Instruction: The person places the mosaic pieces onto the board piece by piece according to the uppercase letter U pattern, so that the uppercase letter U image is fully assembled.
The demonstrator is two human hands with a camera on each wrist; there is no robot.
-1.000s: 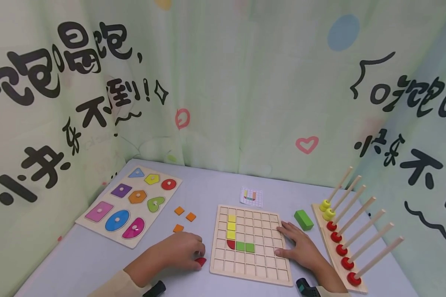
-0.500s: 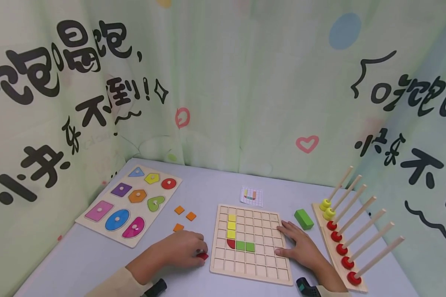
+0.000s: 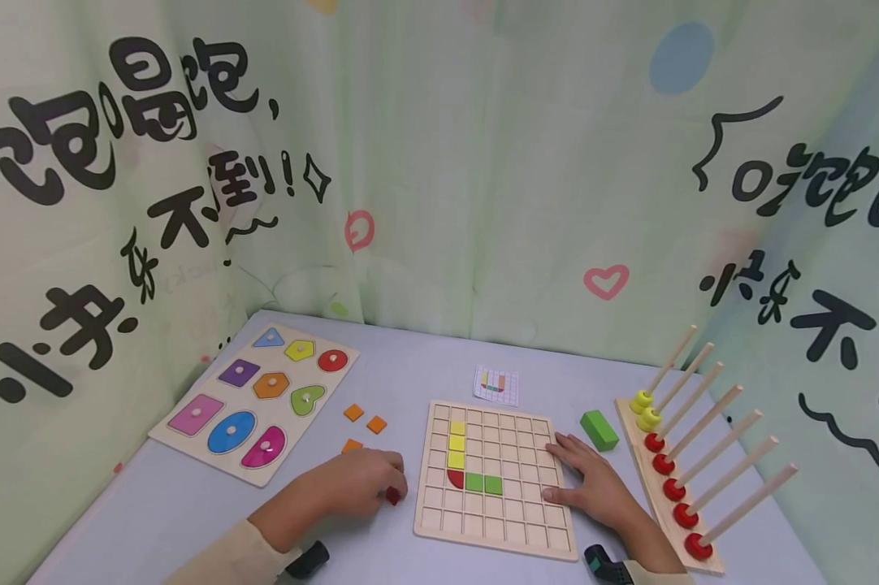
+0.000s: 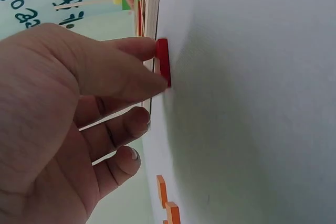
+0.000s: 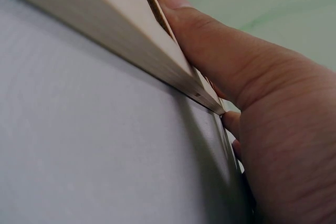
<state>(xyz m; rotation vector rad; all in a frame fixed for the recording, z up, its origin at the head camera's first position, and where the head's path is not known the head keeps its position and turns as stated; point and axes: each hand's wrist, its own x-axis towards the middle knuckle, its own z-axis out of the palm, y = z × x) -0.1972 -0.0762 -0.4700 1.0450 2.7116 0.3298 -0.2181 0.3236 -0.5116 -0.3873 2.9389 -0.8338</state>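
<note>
Pinching red piece [image 4: 164, 59] in left hand [image 3: 359, 481], thumb to fingertip, we're prob wanting light squeeze; right hand [image 3: 591, 486], thumb spread from fingers, we're steadying grid board [image 3: 483, 526].

Counter [image 3: 366, 556]: pale lavender. Grid board [image 3: 508, 520], between the side edges: pale wood, ruled in darker squares, bearing three yellow tiles [image 3: 457, 443], one red quarter-round [image 3: 456, 479], two green tiles [image 3: 474, 483]. Small piece [image 4: 165, 59] beyond its left edge: red. Squares [image 3: 377, 424] off its far left corner: orange. Shape board [image 3: 242, 396], counter's left edge: pale wood, multicoloured shapes [image 3: 227, 374]. Peg rack [image 3: 712, 565], right edge: pale wood, yellow and red rings [image 3: 685, 515].
</note>
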